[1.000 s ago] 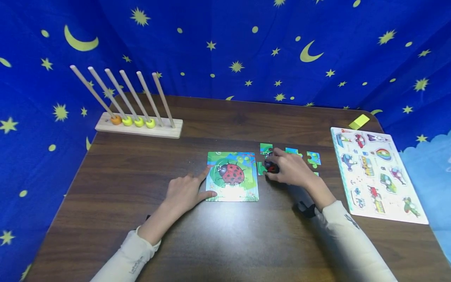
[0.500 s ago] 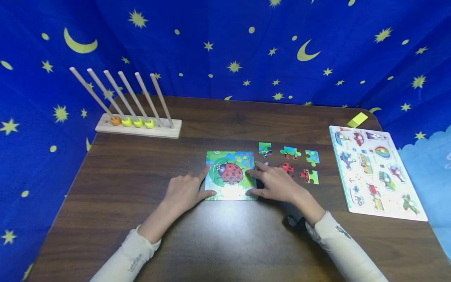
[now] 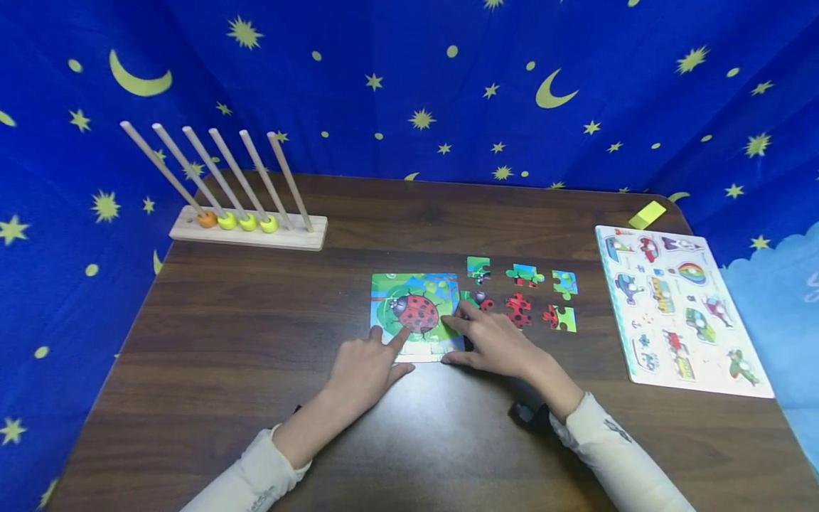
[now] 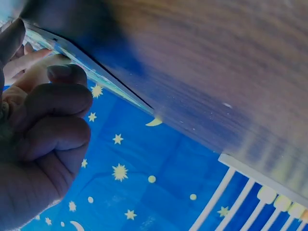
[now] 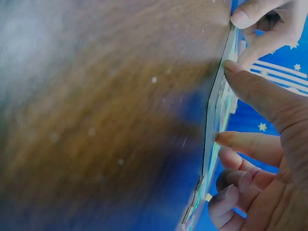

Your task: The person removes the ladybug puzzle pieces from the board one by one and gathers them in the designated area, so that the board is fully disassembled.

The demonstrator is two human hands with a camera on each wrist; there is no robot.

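Note:
A square ladybug jigsaw puzzle (image 3: 384, 286) lies flat on the table in the head view. My left hand (image 3: 360, 368) is at its lower left, index finger extended onto the picture and thumb by the front edge. In the left wrist view, the other fingers (image 4: 62, 137) are curled under. At the puzzle's right side, my right hand (image 3: 502, 343) touches it with index finger and thumb. Its thumb (image 5: 245, 84) rests at the board edge in the right wrist view. Several loose puzzle pieces (image 3: 518, 311) lie just beyond the right hand, one partly hidden by its fingers.
A wooden peg stand (image 3: 249, 235) with an orange bead and several yellow beads stands at the back left. A white picture board (image 3: 678, 306) of vehicles lies at the right, with a yellow block (image 3: 648, 215) behind it. A starry blue curtain (image 3: 409, 85) hangs behind the table.
My right hand has come from the loose pieces to the puzzle's right side. My left hand has shifted from the left edge towards the lower middle, its index finger now on the picture.

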